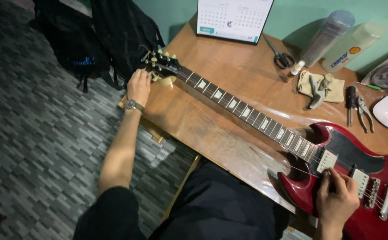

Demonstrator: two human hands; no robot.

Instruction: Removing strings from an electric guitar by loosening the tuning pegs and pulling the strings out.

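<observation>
A red electric guitar [336,164] lies flat across the wooden table [229,75], body at the near right edge and headstock [160,66] overhanging the left edge; strings already run along its neck. The left hand [139,86] curls its fingers about a tuning peg on the headstock's near side, so tuning looks under way, not finished. The right hand [336,195], fingers bent, touches a string over the pickups; pliers [363,111], a screwdriver [350,103] and scissors [282,57] lie near the far edge.
</observation>
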